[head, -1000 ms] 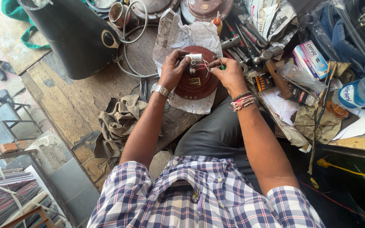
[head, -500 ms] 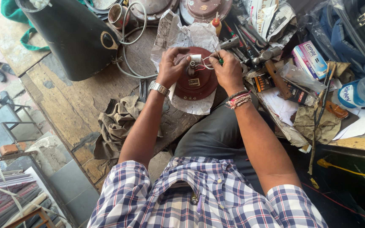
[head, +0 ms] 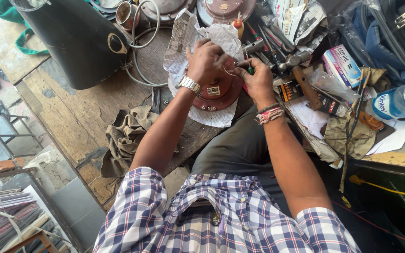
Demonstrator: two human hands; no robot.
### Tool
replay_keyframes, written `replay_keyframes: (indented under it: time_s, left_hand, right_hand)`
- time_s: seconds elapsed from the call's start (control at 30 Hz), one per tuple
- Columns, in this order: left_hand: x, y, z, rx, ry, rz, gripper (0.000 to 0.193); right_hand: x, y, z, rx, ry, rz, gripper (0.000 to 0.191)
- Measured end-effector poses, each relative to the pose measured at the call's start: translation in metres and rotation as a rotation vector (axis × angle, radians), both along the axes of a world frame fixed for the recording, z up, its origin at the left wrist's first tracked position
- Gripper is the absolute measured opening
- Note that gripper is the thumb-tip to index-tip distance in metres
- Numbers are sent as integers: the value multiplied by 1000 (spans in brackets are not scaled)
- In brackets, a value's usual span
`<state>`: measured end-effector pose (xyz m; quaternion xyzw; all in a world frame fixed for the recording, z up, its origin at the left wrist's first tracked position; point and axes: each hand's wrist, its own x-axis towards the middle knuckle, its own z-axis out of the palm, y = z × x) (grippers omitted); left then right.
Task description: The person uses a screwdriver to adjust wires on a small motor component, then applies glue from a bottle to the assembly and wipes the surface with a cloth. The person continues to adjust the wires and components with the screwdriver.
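Item: round reddish-brown motor housing (head: 219,91), lying on crumpled paper (head: 212,119) on the wooden bench (head: 66,112). We are curling our left hand (head: 206,61) over its top, grip hidden. Our right hand (head: 258,77) is pinching a green-handled screwdriver (head: 250,69) beside it.

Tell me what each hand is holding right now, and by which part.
The left hand rests on top of the round reddish-brown housing. The right hand pinches something small at the fingertips; what it is cannot be told.
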<state>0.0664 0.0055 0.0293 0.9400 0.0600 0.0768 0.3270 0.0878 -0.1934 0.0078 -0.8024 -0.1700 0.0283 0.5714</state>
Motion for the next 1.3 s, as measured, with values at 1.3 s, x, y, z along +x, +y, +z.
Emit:
replay_keyframes:
  time_s: [1.3]
  left_hand:
    - [-49,7,-7,194,-310,-266,58]
  right_hand:
    - [4,-9,0,-253,189,136,19]
